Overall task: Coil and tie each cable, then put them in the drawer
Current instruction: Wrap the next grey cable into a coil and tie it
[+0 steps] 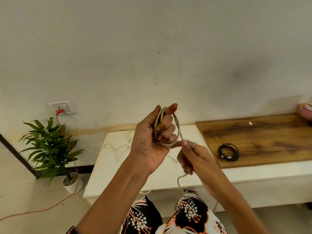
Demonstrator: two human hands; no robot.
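My left hand (pixel 155 134) is raised palm toward me, and its curled fingers grip several loops of a beige cable (pixel 177 125). Just below and to the right, my right hand (pixel 189 154) pinches the same cable's free run, which leaves the coil and hangs down from my fist toward my lap. A black cable (pixel 228 152), coiled into a ring, lies on the wooden top (pixel 263 137) at the right. More white cables (pixel 118 149) lie loose on the white bench (pixel 168 176) behind my hands. No drawer is in view.
A potted plant (pixel 50 147) stands on the floor at the left. An orange cord (pixel 67 149) runs from the wall socket (pixel 61 108) down across the floor. Pink stacked bowls (pixel 306 108) sit at the far right edge. My patterned lap fills the bottom.
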